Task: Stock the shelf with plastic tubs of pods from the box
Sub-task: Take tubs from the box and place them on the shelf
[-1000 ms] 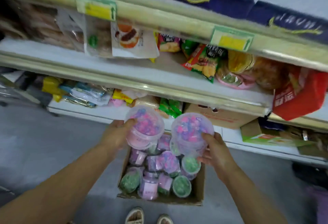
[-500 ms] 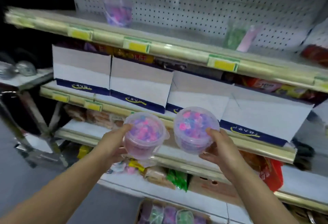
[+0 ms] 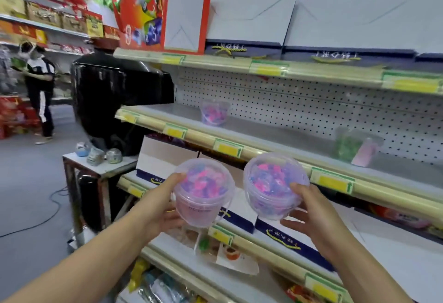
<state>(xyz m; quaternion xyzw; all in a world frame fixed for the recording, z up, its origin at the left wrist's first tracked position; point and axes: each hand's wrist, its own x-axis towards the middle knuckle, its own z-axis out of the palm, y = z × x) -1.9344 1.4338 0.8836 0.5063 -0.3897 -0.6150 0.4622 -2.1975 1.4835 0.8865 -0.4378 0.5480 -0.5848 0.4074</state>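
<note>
Both hands are up in front of the shelving, each grasping one clear plastic tub of pink, purple and blue pods.

The left hand [image 3: 159, 209] cups the left tub [image 3: 203, 192] from its left side. The thumb lies along the lid's near-left rim and the fingers curl under and round the base. This tub stands nearly upright, its lid facing up and slightly toward the camera, and a thin white handle loop hangs down at its right side.

The right hand [image 3: 311, 214] holds the right tub [image 3: 273, 187] from the right and below. The thumb presses on the lid's right edge, and the fingers spread beneath the base with their tips showing under it. This tub is tipped so that its lid faces the camera.

The two tubs sit side by side, close but apart, in the air in front of the shelf edge [image 3: 239, 149] with its yellow price tags, and slightly below it.

On the shelf [image 3: 275, 135] itself, against the pegboard back [image 3: 311, 111], a tub of pink and purple pods [image 3: 214, 112] stands toward the left. Well to the right is a green tub [image 3: 347, 145] with a pink one [image 3: 366, 152] just beside it; both are blurred.

White and navy cartons [image 3: 239, 216] fill the shelf below, behind the hands. To the left, a small surface [image 3: 100, 168] carries a few small packs and a large black vessel [image 3: 112, 96]. A person [image 3: 39, 87] stands far down the aisle.
</note>
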